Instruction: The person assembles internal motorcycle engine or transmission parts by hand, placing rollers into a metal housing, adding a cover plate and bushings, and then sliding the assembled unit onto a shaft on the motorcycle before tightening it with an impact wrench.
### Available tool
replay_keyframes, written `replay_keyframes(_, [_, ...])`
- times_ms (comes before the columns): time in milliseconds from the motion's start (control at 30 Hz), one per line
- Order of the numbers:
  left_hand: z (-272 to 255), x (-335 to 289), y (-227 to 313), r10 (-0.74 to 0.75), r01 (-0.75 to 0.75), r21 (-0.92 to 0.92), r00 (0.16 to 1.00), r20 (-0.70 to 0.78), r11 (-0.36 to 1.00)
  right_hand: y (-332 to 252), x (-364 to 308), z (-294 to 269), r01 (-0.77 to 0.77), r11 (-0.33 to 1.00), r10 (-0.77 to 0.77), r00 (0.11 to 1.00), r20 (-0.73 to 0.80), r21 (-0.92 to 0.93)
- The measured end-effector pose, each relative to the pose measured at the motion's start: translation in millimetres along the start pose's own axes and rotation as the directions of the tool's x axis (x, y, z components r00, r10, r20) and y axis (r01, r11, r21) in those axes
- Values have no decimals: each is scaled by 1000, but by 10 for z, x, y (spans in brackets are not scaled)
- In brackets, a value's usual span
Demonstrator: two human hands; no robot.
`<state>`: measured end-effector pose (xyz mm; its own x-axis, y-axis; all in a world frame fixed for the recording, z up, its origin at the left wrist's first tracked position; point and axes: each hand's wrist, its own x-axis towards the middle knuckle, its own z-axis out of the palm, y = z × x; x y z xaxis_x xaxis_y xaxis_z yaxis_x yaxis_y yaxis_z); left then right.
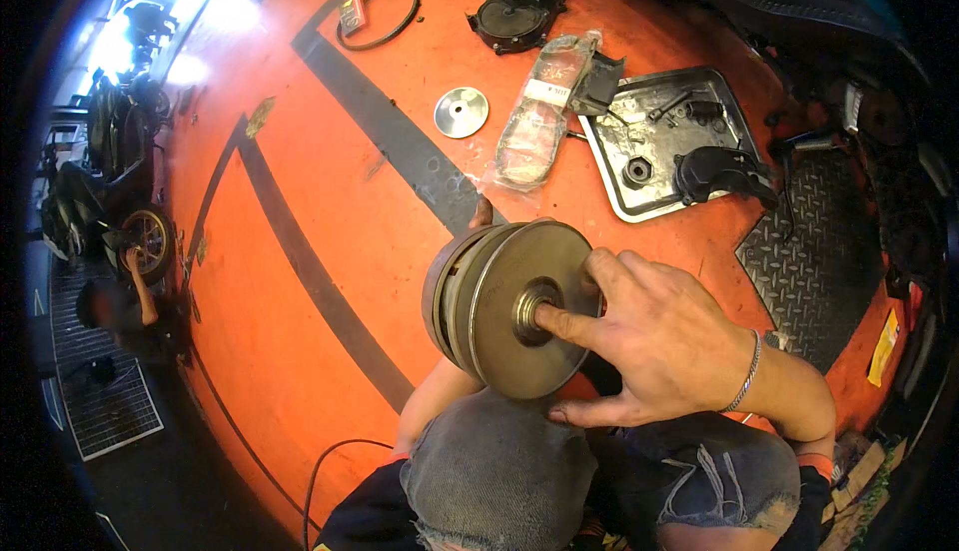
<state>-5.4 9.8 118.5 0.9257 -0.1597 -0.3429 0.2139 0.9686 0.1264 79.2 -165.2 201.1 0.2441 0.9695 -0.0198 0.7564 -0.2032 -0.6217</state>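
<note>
A round metal scooter clutch pulley [499,321], with a smooth disc face and a bright centre hub, is up above my knees. My left hand [482,213] holds it from behind; only a fingertip shows past its top edge, and the rest is hidden. At the front, my right hand [664,341] has its index finger at the opening of the hub. Another finger touches the disc near its right rim, and the thumb stretches out below, apart from the others. A chain bracelet [744,376] circles the right wrist.
Ahead on the orange floor lie a metal tray [624,201] with dark parts, a clear plastic bag [539,136], a silver disc [462,112], a belt [405,23] and a black casing [514,16]. A tread-plate mat [814,251] lies right; a person [120,301] crouches far left.
</note>
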Motion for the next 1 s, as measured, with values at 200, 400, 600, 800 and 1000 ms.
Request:
replay_keyframes(200, [-94,27,9,34,-34,19,999,40,999,35,67,-12,2,994,-11,996,85,112])
replay_keyframes(400, [-164,50,10,46,-47,25,997,55,999,31,63,-80,-123,968,68,969,239,221])
replay_keyframes(600, [-210,52,-11,54,-56,27,997,63,998,29,52,-143,-165,956,102,962,254,241])
replay_keyframes(800, [-260,42,-36,65,-67,26,995,69,997,18,-20,-90,-124,977,100,984,145,171])
replay_keyframes(1000, [-295,76,-13,80,-83,28,993,82,996,-3,-121,-5,-133,965,123,991,55,224])
